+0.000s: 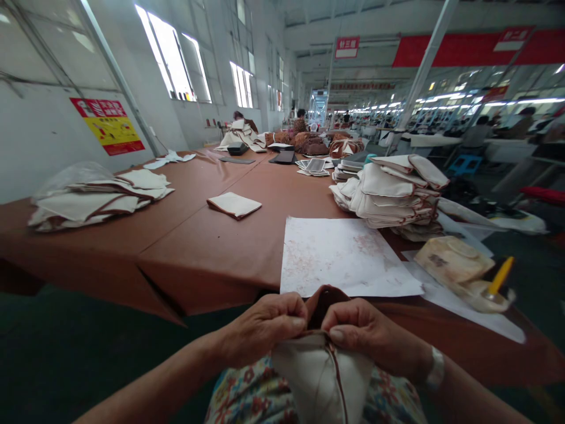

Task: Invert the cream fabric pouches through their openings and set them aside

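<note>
Over my lap hangs a cream fabric piece with brown edging [304, 374], a brown seam running down it and brown material showing at its top. My left hand [276, 324] pinches its upper edge, thumb against curled fingers. Close beside it, my right hand [359, 330] grips the same edge, with a small gap between the two hands. A white sheet with brownish specks [344, 253] lies on the table just beyond them. What the fingertips press on inside the fold is hidden.
The brown-covered table [189, 253] carries a single folded cream piece [236, 205], a stack of cream pieces [388, 191] at right and another pile [97, 197] at left. A cut plastic container [454, 259] with a yellow-handled tool [501, 275] stands at the right edge.
</note>
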The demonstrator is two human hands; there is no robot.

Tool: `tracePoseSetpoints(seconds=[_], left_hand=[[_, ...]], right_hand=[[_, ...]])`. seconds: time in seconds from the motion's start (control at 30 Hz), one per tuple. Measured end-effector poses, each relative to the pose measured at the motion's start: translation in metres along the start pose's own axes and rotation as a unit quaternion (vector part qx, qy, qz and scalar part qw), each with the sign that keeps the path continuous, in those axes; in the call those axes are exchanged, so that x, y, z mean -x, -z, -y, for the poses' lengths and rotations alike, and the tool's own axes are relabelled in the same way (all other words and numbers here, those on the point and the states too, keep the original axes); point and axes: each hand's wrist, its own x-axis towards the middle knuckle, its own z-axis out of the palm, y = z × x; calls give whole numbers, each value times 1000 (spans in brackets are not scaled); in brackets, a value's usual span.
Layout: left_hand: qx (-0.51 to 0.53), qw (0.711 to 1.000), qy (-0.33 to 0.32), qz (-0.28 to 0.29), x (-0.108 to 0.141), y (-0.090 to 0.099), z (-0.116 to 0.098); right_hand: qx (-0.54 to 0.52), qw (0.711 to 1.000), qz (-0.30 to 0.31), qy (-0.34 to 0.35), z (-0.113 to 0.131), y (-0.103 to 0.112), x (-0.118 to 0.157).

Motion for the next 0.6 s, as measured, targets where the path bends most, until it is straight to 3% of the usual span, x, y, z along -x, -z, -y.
tracePoseSetpoints(seconds=[0.1, 0.23, 0.4, 0.6], left_hand=[[60, 998, 7, -19, -5, -3, 3], [16, 999, 19, -33, -11, -10, -1], [113, 984, 136, 29, -15, -12, -2], [151, 976, 136, 79, -14, -10, -6]], right_hand=[[13, 1000, 3, 12, 0, 1, -1], [29, 999, 14, 27, 1, 1, -1], [67, 996, 30, 51, 7, -2, -1], [57, 998, 35, 2, 9, 0, 2]])
